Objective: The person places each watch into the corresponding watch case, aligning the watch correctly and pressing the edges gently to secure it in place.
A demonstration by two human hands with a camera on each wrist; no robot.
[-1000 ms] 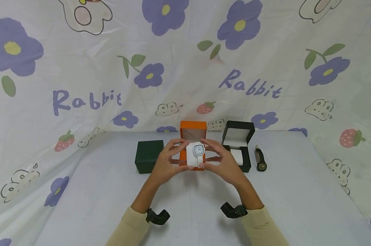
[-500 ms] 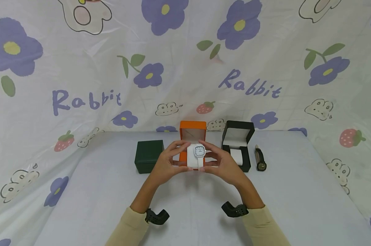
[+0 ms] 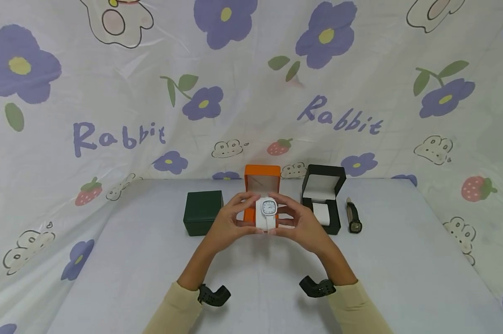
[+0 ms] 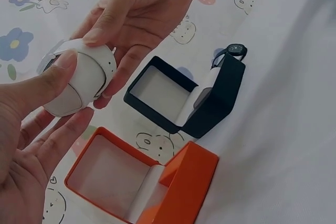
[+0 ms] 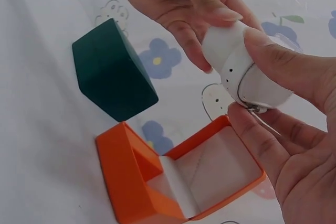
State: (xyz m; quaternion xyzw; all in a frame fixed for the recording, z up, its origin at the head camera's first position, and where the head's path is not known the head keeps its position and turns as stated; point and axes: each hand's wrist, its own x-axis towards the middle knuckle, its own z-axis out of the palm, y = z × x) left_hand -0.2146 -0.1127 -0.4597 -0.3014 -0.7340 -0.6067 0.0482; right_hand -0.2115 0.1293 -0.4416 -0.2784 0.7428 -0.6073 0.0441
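Observation:
A white wristwatch [image 3: 269, 207] with a squarish face is wrapped around a white watch cushion [image 3: 259, 214]. My left hand [image 3: 228, 223] grips the cushion from the left, thumb below and fingers above. From the other side my right hand [image 3: 299, 223] holds the watch and cushion between thumb and fingers. The strap's holes and buckle [image 5: 254, 107] show in the right wrist view. Both hands are raised in front of an orange watch box [image 3: 262, 171], whose lid stands up. Its inside shows no cushion in the right wrist view.
Left of the orange box is a closed dark green box [image 3: 203, 212]. To the right, a black watch box [image 3: 324, 174] stands open with a white cushion [image 3: 321, 214] inside. A black-strapped watch [image 3: 353, 218] lies beside it on the white-covered table [image 3: 259, 287].
The white watch now sits more centrally on its cushion, which has shifted slightly right between the hands. Both hands stay around it, marginally lower. The boxes have not moved.

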